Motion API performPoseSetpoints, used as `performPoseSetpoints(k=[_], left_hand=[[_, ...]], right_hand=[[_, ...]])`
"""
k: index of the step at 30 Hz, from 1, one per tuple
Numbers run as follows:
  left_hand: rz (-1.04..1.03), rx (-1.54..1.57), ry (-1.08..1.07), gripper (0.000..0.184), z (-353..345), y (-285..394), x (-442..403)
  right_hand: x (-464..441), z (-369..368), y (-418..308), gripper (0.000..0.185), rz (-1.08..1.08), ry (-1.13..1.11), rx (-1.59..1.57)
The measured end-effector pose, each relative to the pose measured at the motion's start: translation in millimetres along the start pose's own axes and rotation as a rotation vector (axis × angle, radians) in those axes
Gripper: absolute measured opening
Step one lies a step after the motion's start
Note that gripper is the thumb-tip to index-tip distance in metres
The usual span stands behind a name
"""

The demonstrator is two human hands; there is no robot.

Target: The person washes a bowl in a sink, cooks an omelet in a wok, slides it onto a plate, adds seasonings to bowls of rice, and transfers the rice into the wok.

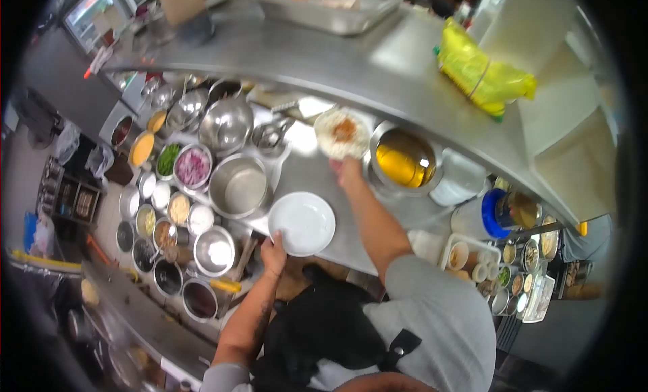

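My left hand (273, 254) grips the near left edge of a white plate (304, 227), which has nothing on it and is held at the front edge of the steel counter. Farther forward, my right hand (347, 172) is closed at the near rim of a second white plate (322, 146). That plate bears pale food, perhaps rice, with a reddish-orange topping (345, 129) in the middle. The fingertips of my right hand are partly hidden. Just right of this hand stands a steel bowl of yellow liquid (398, 164).
To the left are a large steel pot (237, 185), chopped purple onion (192, 166), chopped greens (169, 160) and several other containers. A steel shelf (283, 58) overhangs the counter, carrying a yellow bag (482, 71). At right sit a blue-lidded tub (496, 213) and small cups.
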State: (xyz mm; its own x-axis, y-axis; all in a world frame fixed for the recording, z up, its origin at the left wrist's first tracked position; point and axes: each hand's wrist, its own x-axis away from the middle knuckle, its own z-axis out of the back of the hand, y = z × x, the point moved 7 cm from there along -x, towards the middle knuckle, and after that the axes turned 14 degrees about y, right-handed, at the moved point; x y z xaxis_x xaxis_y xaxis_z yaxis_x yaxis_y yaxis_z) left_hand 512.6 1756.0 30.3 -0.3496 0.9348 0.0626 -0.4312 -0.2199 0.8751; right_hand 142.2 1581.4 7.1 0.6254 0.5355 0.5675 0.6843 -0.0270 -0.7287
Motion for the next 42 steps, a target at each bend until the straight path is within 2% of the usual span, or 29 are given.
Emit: performPoseSetpoints(k=[3,5,6,8,9,10,13,14,16,20,21,22,24,25,26,27,28,29,30,31,33,35,36,37,38,39,40,41,42], left_hand=[[-0.007,0.097,-0.086,0.058,-25,54,-3],[0.34,0.29,-0.295,0.063,-49,48,8],[0.306,0.315,-0.34,0.068,-45,66,11],[0.106,0.322,-0.397,0.068,-22,101,7],[0.085,0.395,-0.375,0.066,-15,103,5],[0.184,0.559,-0.371,0.065,5,125,10],[0.145,0.748,-0.34,0.075,70,155,8],[0.175,0.757,-0.259,0.075,91,147,7],[0.128,1.008,-0.194,0.073,138,136,17],[0.131,1.182,0.157,0.063,258,58,60],[-0.012,1.126,0.324,0.066,296,31,79],[0.0,0.997,0.443,0.068,338,13,112],[-0.032,0.987,0.748,0.068,400,-37,167],[-0.027,0.965,0.848,0.068,436,-55,199],[-0.026,0.981,1.113,0.064,505,-87,260],[-0.031,1.017,1.278,0.06,540,-101,297],[-0.059,0.928,1.403,0.052,578,-114,337],[0.016,0.924,1.472,0.05,610,-122,378],[0.044,1.032,1.585,0.057,633,-146,418],[0.001,0.928,1.761,0.057,659,-165,457],[0.138,0.829,1.943,0.055,703,-184,533],[0.242,0.587,2.113,0.057,749,-200,601],[0.328,0.477,2.232,0.057,767,-213,635],[0.456,0.412,2.292,0.057,785,-211,659],[0.581,0.337,2.291,0.058,806,-208,679],[0.707,0.261,2.281,0.06,826,-208,696],[0.713,0.252,2.295,0.06,844,-227,715],[0.915,-0.106,2.241,0.063,862,-247,735],[1.046,-0.387,2.16,0.069,882,-260,738]], right_hand=[[40,-6,-30,0.051,0.018,-0.084,0.05],[78,-10,-54,0.047,0.036,-0.153,0.187],[100,-12,-69,0.047,0.036,-0.155,0.193],[134,-14,-95,0.045,0.164,-0.183,0.358],[135,-14,-94,0.044,0.18,-0.294,0.407],[171,-19,-108,0.045,0.199,-0.33,0.524],[247,-43,-102,0.048,0.206,-0.629,0.687],[278,-51,-93,0.05,0.17,-0.706,0.699],[335,-61,-59,0.049,0.085,-0.813,0.766],[452,-72,57,0.047,-0.094,-1.195,0.908],[494,-72,87,0.045,-0.145,-1.306,0.918],[533,-65,121,0.045,-0.194,-1.36,0.968],[616,-48,190,0.044,-0.291,-1.49,1.068],[661,-33,224,0.044,-0.328,-1.608,1.093],[742,-9,279,0.045,-0.395,-1.786,1.128],[785,10,309,0.045,-0.474,-1.876,1.223],[834,27,332,0.042,-0.501,-2.014,1.275],[883,44,352,0.041,-0.524,-2.147,1.326],[930,63,376,0.035,-0.401,-2.254,1.319],[974,78,395,0.03,-0.282,-2.351,1.299],[1069,116,432,0.024,-0.287,-2.549,1.096],[1150,159,464,0.028,-0.332,-2.773,1.084],[1175,172,488,0.028,-0.344,-2.792,1.087],[1205,178,501,0.039,0.219,-2.933,0.532],[1222,196,505,0.051,0.748,-2.867,-0.053],[1221,211,523,0.051,0.725,-2.88,-0.065],[1211,222,555,0.062,0.903,-2.895,0.196],[1200,229,590,0.074,1.084,-2.877,0.469],[1187,244,638,0.074,0.945,-3.066,0.99]])
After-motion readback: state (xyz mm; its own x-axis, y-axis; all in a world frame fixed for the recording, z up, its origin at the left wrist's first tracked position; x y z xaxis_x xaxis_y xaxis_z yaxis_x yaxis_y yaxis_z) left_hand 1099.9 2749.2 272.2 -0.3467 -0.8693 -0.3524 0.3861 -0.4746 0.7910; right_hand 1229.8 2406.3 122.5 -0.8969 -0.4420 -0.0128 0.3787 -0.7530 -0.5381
